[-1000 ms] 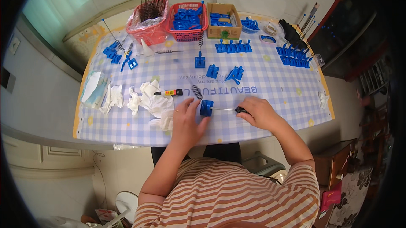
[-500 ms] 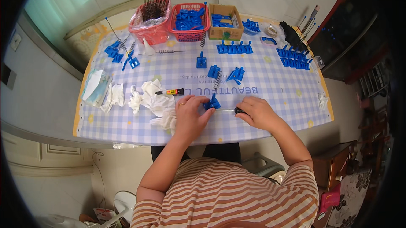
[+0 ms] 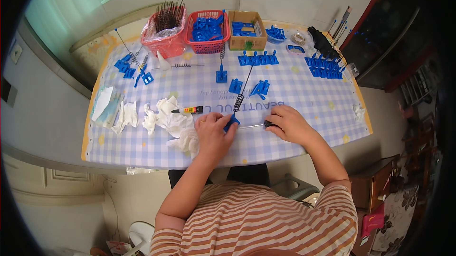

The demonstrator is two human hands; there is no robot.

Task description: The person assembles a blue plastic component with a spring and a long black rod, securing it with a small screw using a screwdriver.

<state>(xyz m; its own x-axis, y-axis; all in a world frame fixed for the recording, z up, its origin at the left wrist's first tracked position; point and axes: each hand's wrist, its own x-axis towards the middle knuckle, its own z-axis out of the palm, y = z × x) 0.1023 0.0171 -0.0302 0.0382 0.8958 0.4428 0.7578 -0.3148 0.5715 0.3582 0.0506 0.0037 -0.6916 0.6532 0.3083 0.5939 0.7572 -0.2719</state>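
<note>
My left hand [image 3: 212, 132] is closed around a small blue plastic piece [image 3: 231, 122], pinned near the table's front. From that piece a black coil spring [image 3: 238, 103] with a long straight wire rises, slanting away to the far right. In my right hand [image 3: 290, 125] is a screwdriver [image 3: 269, 124], gripped by its dark handle. Its thin metal shaft lies level and points left to the blue piece; my left fingers hide the tip. Just beyond lie two loose blue clip pieces [image 3: 235, 86], one at the left and one at the right of the wire.
Behind stand a red bin of wires [image 3: 164, 42], a red basket [image 3: 207, 47] and a cardboard box [image 3: 248, 43] of blue parts. Rows of blue clips [image 3: 325, 67] sit at right. Crumpled tissues [image 3: 168, 116] and a glue tube [image 3: 187, 110] lie beside my left hand.
The blue piece has turned in my left hand and moved slightly left, now more covered by the fingers. Its spring and wire show sharper, leaning right. The screwdriver stays against it.
</note>
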